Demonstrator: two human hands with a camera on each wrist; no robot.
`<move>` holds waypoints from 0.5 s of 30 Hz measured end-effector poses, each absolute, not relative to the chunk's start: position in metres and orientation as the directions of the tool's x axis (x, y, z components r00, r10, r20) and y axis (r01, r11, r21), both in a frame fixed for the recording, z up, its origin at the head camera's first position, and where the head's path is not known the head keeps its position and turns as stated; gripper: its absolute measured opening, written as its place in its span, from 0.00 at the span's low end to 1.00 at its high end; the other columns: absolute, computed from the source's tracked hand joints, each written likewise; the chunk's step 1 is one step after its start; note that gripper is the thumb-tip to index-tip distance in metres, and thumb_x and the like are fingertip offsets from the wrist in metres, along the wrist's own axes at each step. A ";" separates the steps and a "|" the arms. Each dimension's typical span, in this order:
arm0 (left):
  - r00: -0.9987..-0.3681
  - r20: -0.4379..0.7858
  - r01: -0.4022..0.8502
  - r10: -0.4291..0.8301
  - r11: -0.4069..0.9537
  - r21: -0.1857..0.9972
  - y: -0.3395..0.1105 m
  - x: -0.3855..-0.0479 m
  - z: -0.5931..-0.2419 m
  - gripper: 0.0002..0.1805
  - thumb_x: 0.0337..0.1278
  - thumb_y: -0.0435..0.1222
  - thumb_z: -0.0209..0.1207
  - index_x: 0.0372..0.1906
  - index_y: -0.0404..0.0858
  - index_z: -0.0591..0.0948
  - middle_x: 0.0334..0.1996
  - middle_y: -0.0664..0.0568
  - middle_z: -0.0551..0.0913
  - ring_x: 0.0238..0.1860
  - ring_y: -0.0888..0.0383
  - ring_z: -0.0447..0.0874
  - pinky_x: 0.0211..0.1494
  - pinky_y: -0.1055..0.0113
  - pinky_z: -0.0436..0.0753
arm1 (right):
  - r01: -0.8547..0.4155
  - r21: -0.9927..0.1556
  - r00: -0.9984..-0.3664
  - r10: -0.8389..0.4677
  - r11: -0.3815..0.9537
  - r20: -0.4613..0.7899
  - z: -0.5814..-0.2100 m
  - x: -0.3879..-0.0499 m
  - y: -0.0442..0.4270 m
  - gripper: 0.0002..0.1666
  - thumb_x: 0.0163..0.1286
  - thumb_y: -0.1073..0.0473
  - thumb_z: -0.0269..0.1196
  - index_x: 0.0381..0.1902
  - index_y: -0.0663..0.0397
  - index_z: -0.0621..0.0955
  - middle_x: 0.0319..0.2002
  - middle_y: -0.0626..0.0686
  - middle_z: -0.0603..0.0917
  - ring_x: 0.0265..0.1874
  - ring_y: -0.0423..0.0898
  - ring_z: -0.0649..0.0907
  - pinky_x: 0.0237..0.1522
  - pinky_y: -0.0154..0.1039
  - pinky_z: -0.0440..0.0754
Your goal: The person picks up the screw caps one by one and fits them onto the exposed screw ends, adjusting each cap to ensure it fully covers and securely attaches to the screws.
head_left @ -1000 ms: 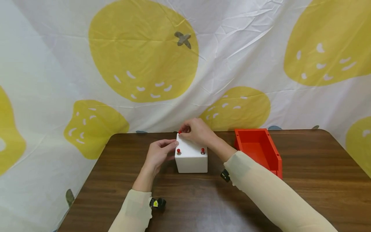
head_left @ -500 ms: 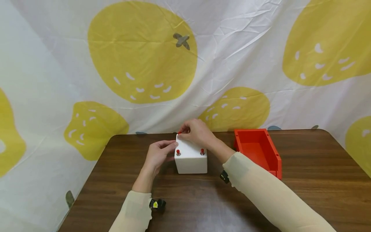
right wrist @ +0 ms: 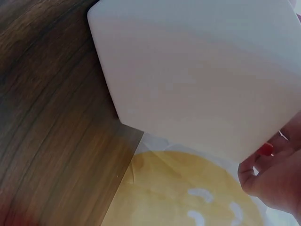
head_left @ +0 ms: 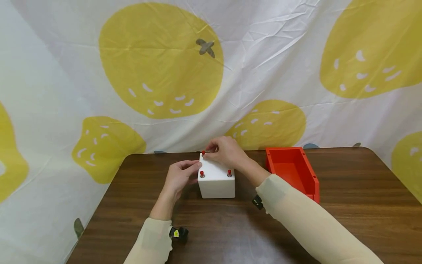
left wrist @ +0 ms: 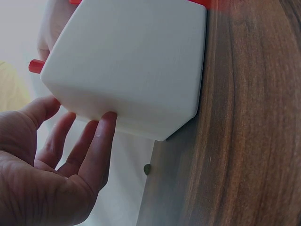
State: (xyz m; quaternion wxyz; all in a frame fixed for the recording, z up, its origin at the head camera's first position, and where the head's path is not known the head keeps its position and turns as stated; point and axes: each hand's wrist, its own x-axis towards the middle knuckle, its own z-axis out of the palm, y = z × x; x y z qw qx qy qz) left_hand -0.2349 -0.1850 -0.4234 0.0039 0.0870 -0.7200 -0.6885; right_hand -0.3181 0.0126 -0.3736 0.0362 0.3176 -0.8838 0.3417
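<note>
A white box [head_left: 216, 188] stands on the table, with small red-tipped toggle switches on its top. Two of these, a near-left switch [head_left: 202, 173] and a near-right switch [head_left: 229, 173], show uncovered. At the far-left corner my right hand [head_left: 226, 151] pinches another red-tipped toggle switch [head_left: 203, 153] between thumb and fingertips. My left hand [head_left: 179, 176] touches the box's left side; in the left wrist view its fairly straight fingers [left wrist: 96, 150] press that face, with the thumb at the top edge. The right hand covers the far-right corner in the head view.
A red open bin [head_left: 291, 172] sits on the wooden table [head_left: 263, 234], right of the box and beside my right forearm. Close behind the table's back edge hangs a white cloth [head_left: 244, 80] printed with yellow fruit.
My right hand has shifted slightly right at the far-left switch, whose red tip shows more now. The left hand keeps its place on the box.
</note>
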 end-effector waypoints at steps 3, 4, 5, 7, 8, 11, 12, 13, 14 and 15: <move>-0.985 -0.111 -0.116 -0.129 0.031 0.993 -0.185 -0.235 -0.423 0.17 0.68 0.39 0.72 0.54 0.34 0.90 0.54 0.43 0.87 0.47 0.53 0.89 0.49 0.55 0.92 | -0.582 -0.596 -0.795 -0.540 0.553 0.276 -0.372 -0.318 0.018 0.16 0.66 0.51 0.78 0.46 0.54 0.91 0.36 0.45 0.89 0.37 0.43 0.85 0.42 0.41 0.84; -0.985 -0.113 -0.118 -0.130 0.030 0.993 -0.185 -0.235 -0.423 0.16 0.68 0.39 0.72 0.54 0.34 0.90 0.54 0.43 0.87 0.47 0.53 0.89 0.48 0.56 0.92 | -0.579 -0.605 -0.796 -0.540 0.547 0.273 -0.372 -0.318 0.020 0.16 0.66 0.52 0.78 0.46 0.55 0.91 0.36 0.46 0.88 0.37 0.44 0.84 0.43 0.41 0.84; -0.984 -0.116 -0.121 -0.132 0.032 0.992 -0.185 -0.235 -0.423 0.17 0.67 0.40 0.72 0.54 0.35 0.90 0.54 0.43 0.87 0.48 0.53 0.89 0.48 0.56 0.92 | -0.575 -0.615 -0.797 -0.540 0.540 0.272 -0.371 -0.318 0.022 0.17 0.66 0.52 0.78 0.47 0.55 0.91 0.37 0.47 0.88 0.38 0.44 0.84 0.43 0.41 0.84; -0.982 -0.124 -0.131 -0.139 0.040 0.991 -0.184 -0.235 -0.423 0.17 0.67 0.41 0.73 0.54 0.35 0.90 0.54 0.43 0.87 0.48 0.52 0.89 0.49 0.56 0.92 | -0.570 -0.632 -0.798 -0.537 0.525 0.273 -0.370 -0.318 0.026 0.17 0.66 0.53 0.78 0.47 0.56 0.90 0.37 0.47 0.88 0.38 0.45 0.84 0.44 0.41 0.84; -0.982 -0.127 -0.134 -0.142 0.042 0.990 -0.184 -0.235 -0.423 0.17 0.67 0.41 0.73 0.54 0.35 0.90 0.54 0.43 0.87 0.49 0.52 0.89 0.49 0.56 0.92 | -0.569 -0.640 -0.798 -0.536 0.516 0.276 -0.369 -0.318 0.029 0.17 0.66 0.53 0.78 0.48 0.57 0.90 0.37 0.48 0.88 0.38 0.45 0.84 0.44 0.41 0.84; -0.980 -0.130 -0.140 -0.147 0.057 0.988 -0.184 -0.235 -0.423 0.18 0.66 0.43 0.73 0.54 0.36 0.90 0.54 0.43 0.87 0.50 0.50 0.88 0.50 0.55 0.91 | -0.566 -0.663 -0.798 -0.530 0.490 0.289 -0.366 -0.316 0.036 0.17 0.66 0.54 0.78 0.48 0.57 0.89 0.38 0.49 0.87 0.39 0.46 0.84 0.45 0.42 0.84; -0.981 -0.129 -0.140 -0.147 0.060 0.988 -0.184 -0.234 -0.422 0.18 0.67 0.43 0.73 0.55 0.36 0.90 0.55 0.43 0.87 0.50 0.50 0.88 0.51 0.54 0.91 | -0.565 -0.668 -0.798 -0.526 0.484 0.294 -0.364 -0.315 0.039 0.17 0.66 0.54 0.78 0.48 0.57 0.89 0.38 0.49 0.87 0.39 0.47 0.84 0.45 0.43 0.84; -0.981 -0.128 -0.139 -0.147 0.062 0.988 -0.184 -0.234 -0.422 0.18 0.67 0.43 0.73 0.55 0.36 0.90 0.55 0.43 0.87 0.51 0.49 0.88 0.51 0.54 0.91 | -0.566 -0.673 -0.797 -0.524 0.477 0.300 -0.363 -0.314 0.041 0.17 0.66 0.54 0.78 0.48 0.57 0.89 0.39 0.50 0.87 0.40 0.47 0.84 0.46 0.43 0.84; -0.981 -0.128 -0.139 -0.148 0.064 0.988 -0.184 -0.234 -0.422 0.18 0.67 0.43 0.73 0.55 0.36 0.90 0.55 0.43 0.87 0.51 0.49 0.88 0.51 0.53 0.91 | -0.566 -0.676 -0.798 -0.520 0.472 0.305 -0.362 -0.314 0.044 0.17 0.66 0.54 0.78 0.48 0.57 0.89 0.39 0.50 0.88 0.40 0.47 0.84 0.46 0.43 0.84; -0.981 -0.126 -0.137 -0.148 0.069 0.988 -0.184 -0.234 -0.422 0.18 0.67 0.43 0.73 0.55 0.36 0.90 0.55 0.43 0.87 0.51 0.49 0.88 0.52 0.53 0.91 | -0.566 -0.678 -0.799 -0.515 0.469 0.311 -0.360 -0.313 0.046 0.17 0.66 0.55 0.78 0.48 0.57 0.89 0.39 0.51 0.88 0.40 0.48 0.84 0.47 0.44 0.84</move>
